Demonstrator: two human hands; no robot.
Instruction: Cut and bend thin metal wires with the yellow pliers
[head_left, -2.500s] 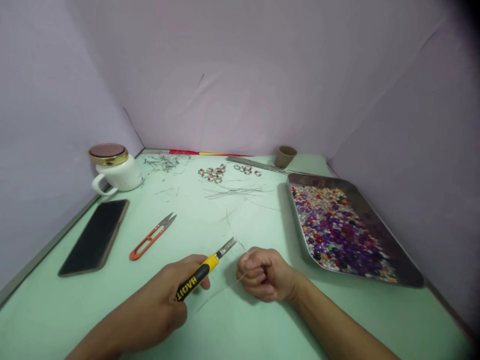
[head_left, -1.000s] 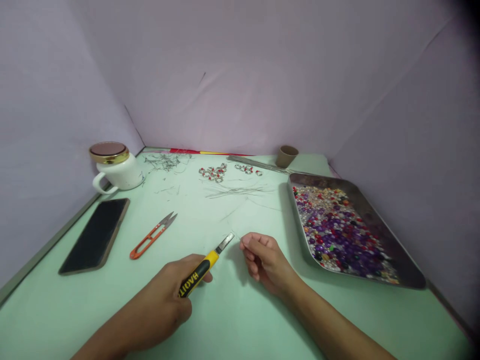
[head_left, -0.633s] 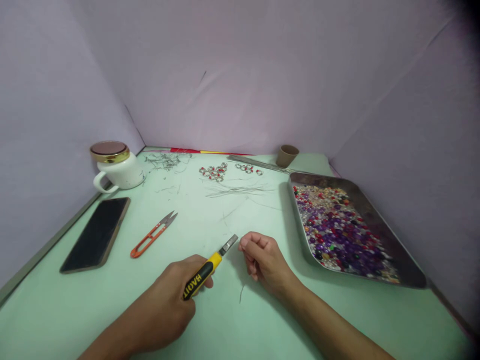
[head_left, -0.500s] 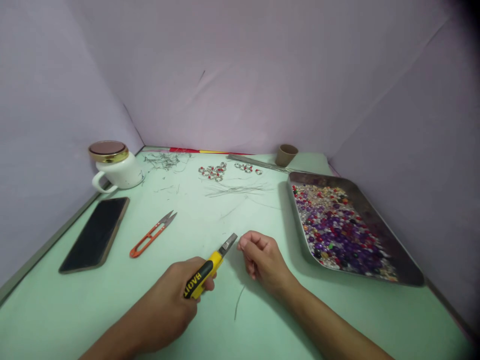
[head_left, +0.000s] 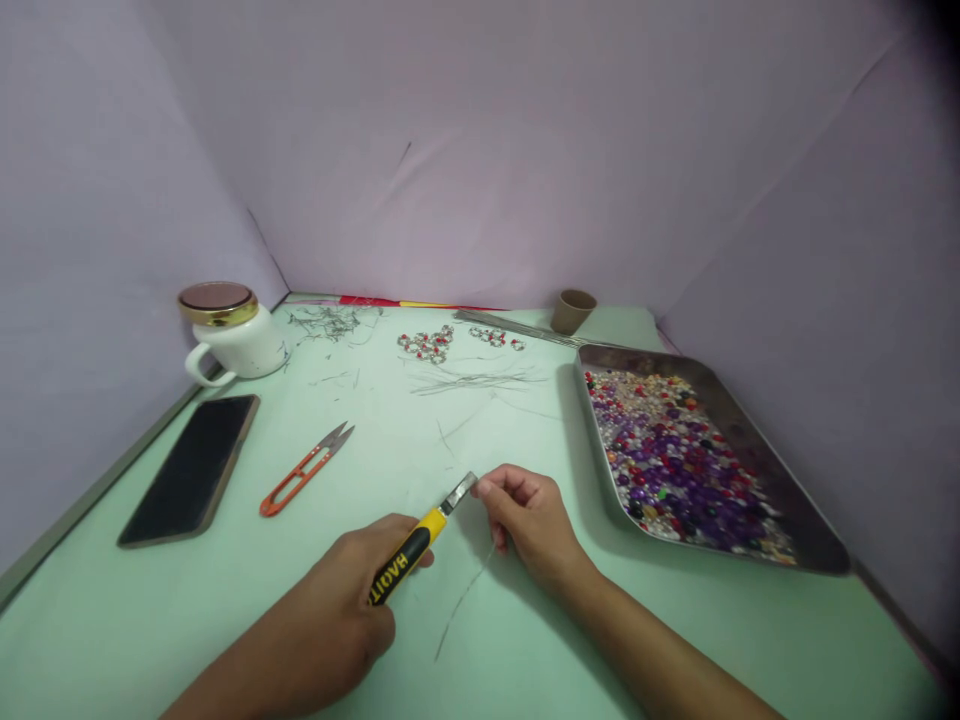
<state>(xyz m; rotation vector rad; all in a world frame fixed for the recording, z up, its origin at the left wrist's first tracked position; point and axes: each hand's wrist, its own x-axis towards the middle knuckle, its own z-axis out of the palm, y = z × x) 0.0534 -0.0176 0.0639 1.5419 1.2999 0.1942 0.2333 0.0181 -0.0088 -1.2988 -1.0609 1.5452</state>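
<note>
My left hand (head_left: 352, 595) is wrapped round the yellow-and-black handles of a pair of pliers (head_left: 411, 560). Their metal jaws point up and to the right, and the tip meets the fingertips of my right hand (head_left: 532, 520). Pinched in that hand is a thin wire (head_left: 460, 600), whose free tail curves down to the left over the green table. The wire's end at the jaws is too small to make out. Orange thread snips (head_left: 306, 470) lie to the left, beyond my left hand.
At the right stands a metal tray (head_left: 780, 480) of mixed beads. Red-and-silver beaded pieces (head_left: 425, 345), loose wires (head_left: 476, 380), a wire bundle (head_left: 510, 325) and a brown cup (head_left: 573, 312) are farther back. A phone (head_left: 191, 470), a lidded white mug (head_left: 244, 345) and wire scraps (head_left: 330, 322) occupy the left.
The pliers have rolled slightly in my left hand, and their tip has come against my right fingertips. The wire's tail has swung left.
</note>
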